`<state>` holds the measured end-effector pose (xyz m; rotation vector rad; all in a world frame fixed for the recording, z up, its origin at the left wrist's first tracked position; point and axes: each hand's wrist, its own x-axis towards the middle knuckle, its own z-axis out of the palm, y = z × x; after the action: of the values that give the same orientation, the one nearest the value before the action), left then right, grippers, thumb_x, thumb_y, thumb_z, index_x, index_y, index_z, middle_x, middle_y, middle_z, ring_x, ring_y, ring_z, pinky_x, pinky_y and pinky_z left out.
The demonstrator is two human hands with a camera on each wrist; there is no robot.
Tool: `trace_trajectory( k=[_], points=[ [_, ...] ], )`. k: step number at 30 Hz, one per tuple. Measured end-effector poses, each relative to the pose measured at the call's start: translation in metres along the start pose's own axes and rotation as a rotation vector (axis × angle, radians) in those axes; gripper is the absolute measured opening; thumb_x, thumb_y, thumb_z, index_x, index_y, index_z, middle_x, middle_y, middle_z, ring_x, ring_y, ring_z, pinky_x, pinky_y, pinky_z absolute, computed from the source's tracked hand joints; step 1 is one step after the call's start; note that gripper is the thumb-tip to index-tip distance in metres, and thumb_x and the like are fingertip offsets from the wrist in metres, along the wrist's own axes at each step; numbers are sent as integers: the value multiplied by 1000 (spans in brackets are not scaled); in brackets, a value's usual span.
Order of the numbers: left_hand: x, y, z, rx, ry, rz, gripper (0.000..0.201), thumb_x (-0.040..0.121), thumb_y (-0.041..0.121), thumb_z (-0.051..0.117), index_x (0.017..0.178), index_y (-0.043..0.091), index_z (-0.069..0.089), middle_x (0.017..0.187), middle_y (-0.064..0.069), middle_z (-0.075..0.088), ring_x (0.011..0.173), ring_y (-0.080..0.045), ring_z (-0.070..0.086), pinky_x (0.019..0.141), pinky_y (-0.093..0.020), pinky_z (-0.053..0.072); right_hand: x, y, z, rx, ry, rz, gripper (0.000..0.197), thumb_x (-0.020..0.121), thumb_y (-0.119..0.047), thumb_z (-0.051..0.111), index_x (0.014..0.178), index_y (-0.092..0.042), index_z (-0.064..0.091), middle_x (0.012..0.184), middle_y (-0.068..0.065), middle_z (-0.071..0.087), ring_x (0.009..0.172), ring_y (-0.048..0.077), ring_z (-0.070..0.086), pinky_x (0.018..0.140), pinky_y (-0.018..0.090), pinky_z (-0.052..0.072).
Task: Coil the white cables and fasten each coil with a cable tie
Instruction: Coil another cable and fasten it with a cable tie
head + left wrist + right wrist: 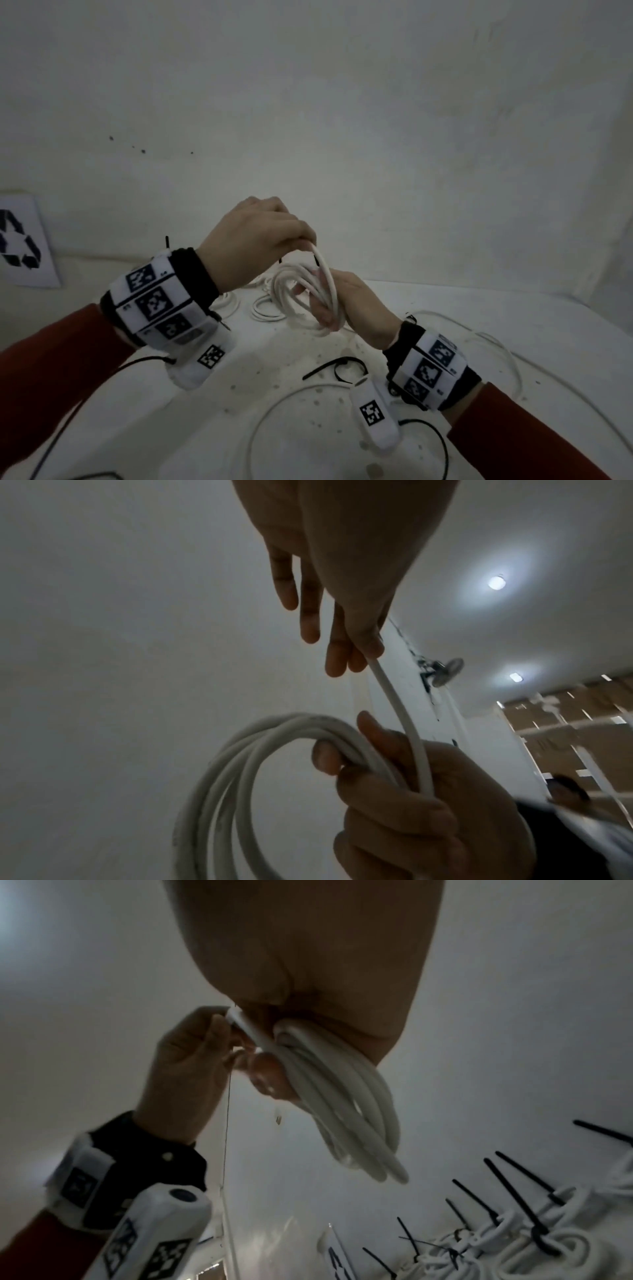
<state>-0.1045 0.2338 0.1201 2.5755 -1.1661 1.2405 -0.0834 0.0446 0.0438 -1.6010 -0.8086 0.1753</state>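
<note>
Above the white table my right hand grips a coil of white cable with several loops. My left hand is just above it and pinches the cable's free strand, which arches down into the right fist. In the left wrist view the thumb and fingers pinch that strand, and the coil hangs from the right hand. The right wrist view has the coil under my palm, with the left hand beside it. A black cable tie lies loose on the table.
Another white cable lies in wide loops over the near table. Finished coils sit behind my hands; in the right wrist view several tied coils show upright black tie tails. A recycling sign leans at the left wall.
</note>
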Motion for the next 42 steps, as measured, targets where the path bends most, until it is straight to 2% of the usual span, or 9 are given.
trace_trajectory(
  k=[3,8,12,14,16,19,28,35,42],
  points=[
    [-11,-10,12,-181,29,-125,46,92,53,40,91,20,71,77,2,69,78,-12,60,68,-34,49,-2,-3,1,87,69,52,85,94,-64,18,81,6,63,39,-2,34,36,11,28,43,22,24],
    [-33,6,35,-337,120,-280,39,88,44,48,94,16,75,81,5,73,73,10,59,68,-1,36,-4,-17,-2,-19,285,33,69,98,-53,27,57,-10,62,39,0,31,35,12,24,42,20,20],
    [-32,26,43,-60,-2,-159,45,86,28,35,112,7,66,105,-7,70,104,-26,61,90,-37,48,1,-16,-4,-138,335,133,64,104,-41,29,56,-9,56,35,-3,36,31,10,29,39,18,27],
    [-27,37,49,-80,-59,-131,51,81,26,33,117,1,59,111,-10,65,108,-26,55,95,-33,38,3,-19,-4,-149,338,142,63,104,-39,30,56,-8,55,36,-2,38,31,10,31,38,18,28],
    [-21,42,50,-265,-94,-237,50,86,34,30,116,3,56,105,-8,62,97,-19,53,84,-22,33,3,-23,-6,-142,373,148,62,104,-37,32,55,-7,54,35,-2,37,31,11,30,38,18,27],
    [-14,40,56,-511,-193,-428,37,98,43,36,99,12,55,85,-1,57,78,-16,53,69,-28,38,4,-24,-7,-140,436,155,60,103,-35,35,54,-6,55,35,-1,36,30,12,28,37,20,25],
    [-28,46,86,-1395,-194,-802,32,84,41,50,71,12,46,53,8,43,48,-9,48,64,-27,51,5,-4,-10,-85,564,203,26,98,-15,36,73,-11,42,49,2,36,29,8,30,37,14,21],
    [-37,49,103,-1075,-196,-863,35,98,34,43,66,18,43,58,4,36,46,-8,42,61,-31,47,8,21,-9,-106,456,272,26,100,-16,34,77,-10,44,49,4,45,35,13,38,39,19,28],
    [-63,-8,106,-819,-182,-1085,45,95,46,44,66,13,42,55,-2,39,42,-11,47,72,-43,50,-5,50,-59,-802,167,371,12,94,-21,54,90,-13,61,93,1,67,82,17,58,71,26,42]
  ],
)
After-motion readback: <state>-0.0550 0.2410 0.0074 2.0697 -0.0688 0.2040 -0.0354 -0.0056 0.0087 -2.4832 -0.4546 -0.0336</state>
